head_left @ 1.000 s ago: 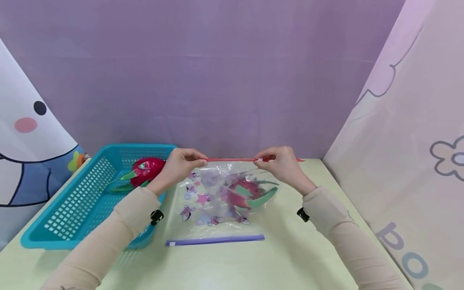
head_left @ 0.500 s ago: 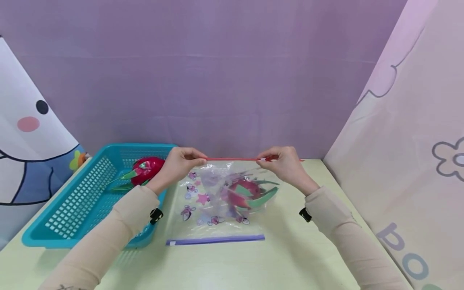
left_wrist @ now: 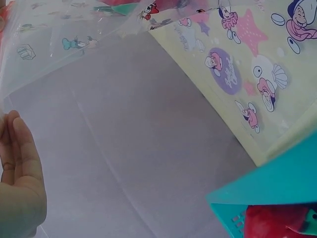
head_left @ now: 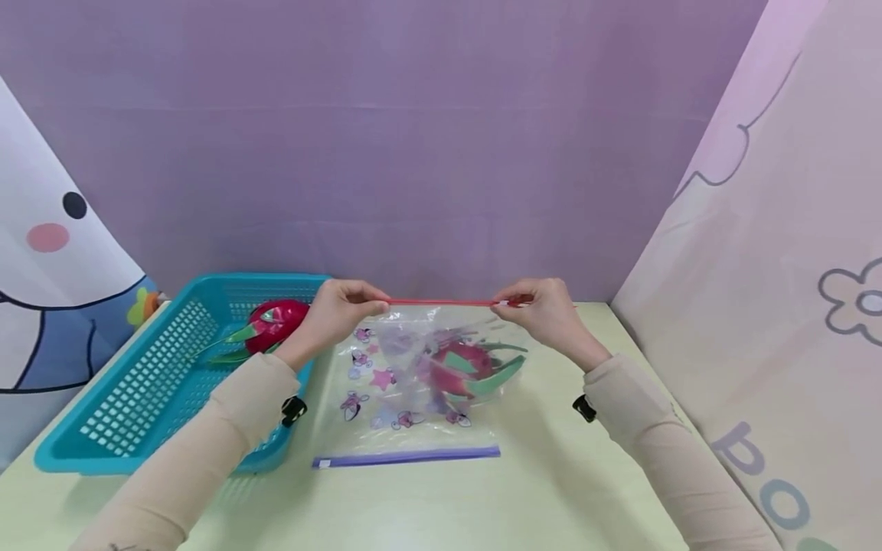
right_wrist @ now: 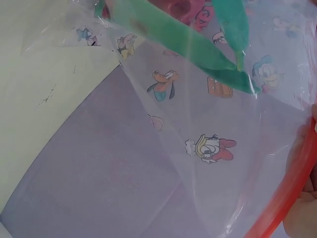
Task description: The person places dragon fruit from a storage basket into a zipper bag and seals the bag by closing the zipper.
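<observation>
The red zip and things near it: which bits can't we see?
- Red zip, head view: left end hidden by the left hand's grip; whether it's closed is too small to tell.
- Right hand's grip, right wrist view: mostly cut off by the right edge.
- Red toy in blue basket, left wrist view: cut off by the bottom edge.

On the cloth to my right I read an "o"; the purple letter beside it I cannot settle. The white script in the flat bag's oval is too small to read.
</observation>
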The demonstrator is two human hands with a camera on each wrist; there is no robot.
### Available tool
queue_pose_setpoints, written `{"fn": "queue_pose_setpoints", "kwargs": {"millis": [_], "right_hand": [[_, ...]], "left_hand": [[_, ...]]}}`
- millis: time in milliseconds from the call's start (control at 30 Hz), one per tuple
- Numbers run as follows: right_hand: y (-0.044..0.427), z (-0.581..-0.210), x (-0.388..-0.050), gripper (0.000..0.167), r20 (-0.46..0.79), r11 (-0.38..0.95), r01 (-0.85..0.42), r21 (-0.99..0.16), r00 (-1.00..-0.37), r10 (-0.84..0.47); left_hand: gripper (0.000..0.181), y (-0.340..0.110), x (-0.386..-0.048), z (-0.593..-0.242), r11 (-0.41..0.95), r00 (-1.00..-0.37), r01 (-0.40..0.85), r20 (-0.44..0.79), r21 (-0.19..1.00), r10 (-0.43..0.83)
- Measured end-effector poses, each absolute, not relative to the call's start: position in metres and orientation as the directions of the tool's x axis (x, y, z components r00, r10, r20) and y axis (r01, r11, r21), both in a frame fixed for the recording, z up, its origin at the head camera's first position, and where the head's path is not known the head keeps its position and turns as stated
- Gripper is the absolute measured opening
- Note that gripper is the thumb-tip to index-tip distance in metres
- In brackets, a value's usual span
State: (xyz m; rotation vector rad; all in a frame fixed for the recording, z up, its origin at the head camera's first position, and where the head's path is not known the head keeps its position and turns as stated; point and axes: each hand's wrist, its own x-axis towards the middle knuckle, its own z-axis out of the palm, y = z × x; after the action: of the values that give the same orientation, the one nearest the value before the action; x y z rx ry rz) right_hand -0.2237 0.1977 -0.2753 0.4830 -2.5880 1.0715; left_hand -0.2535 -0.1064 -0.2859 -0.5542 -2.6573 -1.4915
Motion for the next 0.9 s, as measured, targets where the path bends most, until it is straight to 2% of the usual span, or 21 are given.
{"fn": "queue_pose_setpoints", "kwargs": {"millis": [900], "right_hand": [[0.2064,-0.2801,-0.2226,0.01,0.385,0.667,-0.389,-0.636,-0.908,-0.163]], "left_hand": [[0.022,-0.1106,-0.2561,-0.2857,0.503,-0.94,0.316,0.192,0.805,0.282]]}}
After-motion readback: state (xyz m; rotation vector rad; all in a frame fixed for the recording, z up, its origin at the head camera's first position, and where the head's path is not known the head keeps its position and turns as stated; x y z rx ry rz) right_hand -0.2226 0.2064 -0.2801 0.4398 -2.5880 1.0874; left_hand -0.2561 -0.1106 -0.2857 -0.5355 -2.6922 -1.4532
